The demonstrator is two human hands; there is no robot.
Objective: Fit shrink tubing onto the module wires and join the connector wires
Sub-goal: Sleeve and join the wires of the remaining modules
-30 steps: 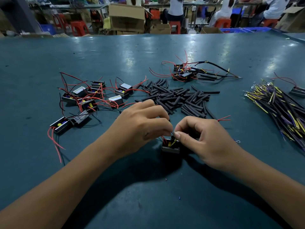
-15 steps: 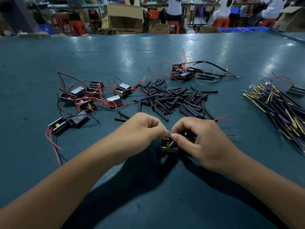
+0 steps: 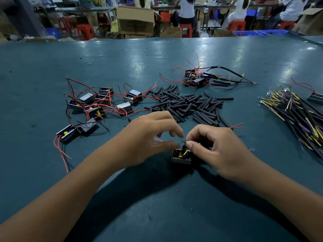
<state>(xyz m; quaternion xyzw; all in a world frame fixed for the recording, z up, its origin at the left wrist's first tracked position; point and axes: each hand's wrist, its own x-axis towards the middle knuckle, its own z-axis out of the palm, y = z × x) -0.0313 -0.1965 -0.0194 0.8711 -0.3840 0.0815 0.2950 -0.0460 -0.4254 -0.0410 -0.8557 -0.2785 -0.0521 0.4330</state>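
Shrink tubing pieces (image 3: 185,105) lie in a black heap at the middle of the green table (image 3: 122,56), just beyond both hands. Unworked modules (image 3: 97,105) with red leads sprawl toward the left edge, connector wires (image 3: 297,112) are bundled at the right edge, and finished assemblies (image 3: 201,78) sit farther back. Nearer the front edge, the left hand (image 3: 148,135) has thumb and forefinger pressed on a thin wire (image 3: 181,141). The right hand (image 3: 218,147) pinches the same wire's other end. One module (image 3: 180,156) rests directly under both pinches.
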